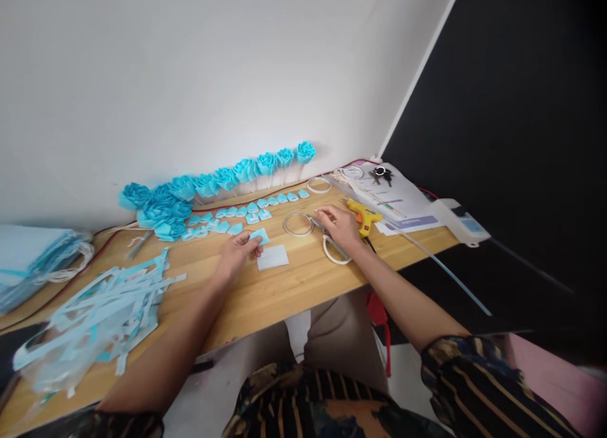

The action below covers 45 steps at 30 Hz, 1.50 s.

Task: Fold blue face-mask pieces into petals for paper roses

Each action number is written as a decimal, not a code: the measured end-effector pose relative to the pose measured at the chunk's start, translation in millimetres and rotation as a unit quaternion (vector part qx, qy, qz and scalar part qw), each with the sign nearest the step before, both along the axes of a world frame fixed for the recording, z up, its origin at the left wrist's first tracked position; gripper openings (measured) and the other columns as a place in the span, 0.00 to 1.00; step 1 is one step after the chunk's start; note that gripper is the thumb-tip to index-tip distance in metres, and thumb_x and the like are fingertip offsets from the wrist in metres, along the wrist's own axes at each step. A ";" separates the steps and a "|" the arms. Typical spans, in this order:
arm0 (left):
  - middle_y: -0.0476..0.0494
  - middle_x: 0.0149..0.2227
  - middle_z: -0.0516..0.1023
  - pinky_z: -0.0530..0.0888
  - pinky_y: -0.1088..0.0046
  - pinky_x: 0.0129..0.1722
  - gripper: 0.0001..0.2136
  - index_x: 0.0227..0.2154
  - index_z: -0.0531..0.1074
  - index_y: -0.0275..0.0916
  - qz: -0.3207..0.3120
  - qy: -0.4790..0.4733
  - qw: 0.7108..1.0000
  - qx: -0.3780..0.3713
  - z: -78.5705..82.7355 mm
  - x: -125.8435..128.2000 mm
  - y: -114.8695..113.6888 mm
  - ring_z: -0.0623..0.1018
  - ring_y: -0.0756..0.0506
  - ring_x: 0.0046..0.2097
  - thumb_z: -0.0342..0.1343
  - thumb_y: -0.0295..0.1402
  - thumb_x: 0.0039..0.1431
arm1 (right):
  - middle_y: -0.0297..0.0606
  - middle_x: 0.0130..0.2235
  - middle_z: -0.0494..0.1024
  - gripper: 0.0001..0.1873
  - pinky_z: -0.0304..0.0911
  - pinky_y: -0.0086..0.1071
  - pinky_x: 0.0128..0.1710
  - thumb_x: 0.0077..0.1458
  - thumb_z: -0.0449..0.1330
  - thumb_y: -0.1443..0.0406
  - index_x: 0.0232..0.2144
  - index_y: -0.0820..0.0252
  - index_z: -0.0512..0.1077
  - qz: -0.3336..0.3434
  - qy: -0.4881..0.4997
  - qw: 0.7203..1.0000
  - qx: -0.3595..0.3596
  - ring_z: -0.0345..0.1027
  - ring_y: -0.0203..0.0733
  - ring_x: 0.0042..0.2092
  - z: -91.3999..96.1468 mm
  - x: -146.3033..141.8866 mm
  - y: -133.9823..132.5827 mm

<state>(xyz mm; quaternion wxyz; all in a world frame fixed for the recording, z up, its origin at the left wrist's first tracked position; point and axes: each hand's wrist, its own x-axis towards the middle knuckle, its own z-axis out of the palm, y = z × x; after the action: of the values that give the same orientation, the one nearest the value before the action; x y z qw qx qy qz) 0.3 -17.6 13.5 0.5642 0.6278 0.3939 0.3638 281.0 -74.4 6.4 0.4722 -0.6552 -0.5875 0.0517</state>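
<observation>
My left hand (237,251) pinches a small light-blue folded piece of fabric (259,237) between thumb and fingers. Just right of it, a pale rectangular piece (272,257) lies flat on the wooden table. My right hand (337,226) is held over the table with thumb and fingertips together; whatever is between them is too small to make out. Partly under that hand is a white-grey loop (336,251), and a thin ring (298,224) lies left of its fingertips. Beside it, on the right, sits a yellow glue gun (364,218).
Blue fabric roses (245,169) line the wall, with rows of small folded blue petals (253,207) before them. At left are fabric strips (109,305) and a stack of blue sheets (38,258). Keys (380,174) rest on papers (403,201) near a white power strip (459,223).
</observation>
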 end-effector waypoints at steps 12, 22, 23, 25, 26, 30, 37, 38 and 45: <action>0.50 0.19 0.71 0.65 0.75 0.26 0.16 0.20 0.69 0.37 0.008 -0.020 1.000 -0.020 3.7 1.1 -0.1 0.67 0.53 0.22 0.64 0.45 0.47 | 0.41 0.39 0.84 0.12 0.71 0.38 0.38 0.60 0.56 0.60 0.39 0.56 0.79 0.023 -0.003 0.999 0.021 0.78 0.46 0.36 -5.3 4.6 2.4; 0.51 0.19 0.71 0.64 0.75 0.25 0.18 0.21 0.69 0.36 0.006 -0.010 0.999 -0.034 2.2 1.6 -1.1 0.67 0.53 0.21 0.63 0.47 0.47 | 0.42 0.39 0.84 0.11 0.71 0.36 0.37 0.60 0.58 0.61 0.37 0.58 0.80 0.047 -0.040 0.996 0.067 0.77 0.45 0.37 -4.5 5.2 2.3; 0.51 0.19 0.71 0.64 0.75 0.25 0.17 0.21 0.68 0.37 0.004 -0.014 0.999 -0.037 1.2 1.5 -0.6 0.67 0.53 0.21 0.63 0.47 0.47 | 0.42 0.39 0.83 0.11 0.71 0.37 0.37 0.60 0.58 0.61 0.37 0.57 0.80 0.053 -0.049 0.995 0.074 0.77 0.45 0.38 -4.4 6.1 2.5; 0.52 0.19 0.71 0.64 0.76 0.25 0.17 0.22 0.68 0.37 0.002 -0.019 0.999 -0.040 -0.3 1.4 0.1 0.67 0.54 0.21 0.63 0.46 0.48 | 0.41 0.37 0.83 0.10 0.71 0.37 0.36 0.61 0.58 0.62 0.37 0.57 0.80 0.065 -0.062 0.992 0.086 0.76 0.44 0.36 -3.3 7.2 2.6; 0.52 0.19 0.71 0.64 0.76 0.25 0.17 0.22 0.68 0.36 0.002 -0.019 0.999 -0.040 -0.6 1.4 0.3 0.67 0.54 0.21 0.63 0.46 0.48 | 0.41 0.37 0.83 0.10 0.70 0.37 0.36 0.61 0.59 0.62 0.37 0.57 0.80 0.071 -0.066 0.991 0.093 0.76 0.44 0.36 -1.9 6.7 2.4; 0.51 0.19 0.71 0.64 0.76 0.25 0.17 0.22 0.68 0.36 0.005 -0.018 0.999 -0.038 0.6 1.6 -0.4 0.67 0.54 0.21 0.63 0.45 0.48 | 0.39 0.37 0.84 0.08 0.70 0.38 0.38 0.61 0.60 0.64 0.37 0.55 0.79 0.113 -0.082 0.981 0.133 0.76 0.44 0.39 11.5 -8.4 0.0; 0.52 0.19 0.71 0.65 0.76 0.25 0.16 0.23 0.69 0.36 -0.005 -0.028 0.998 -0.055 5.5 2.2 -3.3 0.68 0.54 0.21 0.64 0.45 0.46 | 0.35 0.37 0.85 0.07 0.71 0.36 0.42 0.61 0.61 0.67 0.39 0.53 0.79 0.279 -0.117 0.933 0.196 0.76 0.40 0.40 29.7 -61.4 14.6; 0.52 0.19 0.71 0.65 0.76 0.25 0.16 0.23 0.69 0.36 -0.007 -0.031 0.998 -0.058 6.6 2.2 -3.7 0.68 0.54 0.21 0.64 0.45 0.46 | 0.34 0.37 0.85 0.07 0.71 0.36 0.42 0.61 0.61 0.67 0.40 0.52 0.79 0.299 -0.122 0.925 0.199 0.76 0.40 0.40 30.0 -66.0 18.9; 0.52 0.19 0.71 0.65 0.77 0.25 0.18 0.24 0.69 0.35 -0.011 -0.052 0.997 -0.062 13.1 1.3 -4.7 0.68 0.54 0.21 0.65 0.47 0.46 | 0.34 0.38 0.84 0.09 0.71 0.40 0.44 0.60 0.62 0.69 0.41 0.51 0.79 0.367 -0.139 0.886 0.245 0.75 0.41 0.41 31.7 -82.8 38.7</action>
<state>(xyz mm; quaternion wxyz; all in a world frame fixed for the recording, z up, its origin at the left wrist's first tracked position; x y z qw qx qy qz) 1.5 -22.3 26.7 0.6255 0.5763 0.3790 0.3648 198.1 -35.7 38.1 0.4785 -0.2564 -0.8397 -0.0154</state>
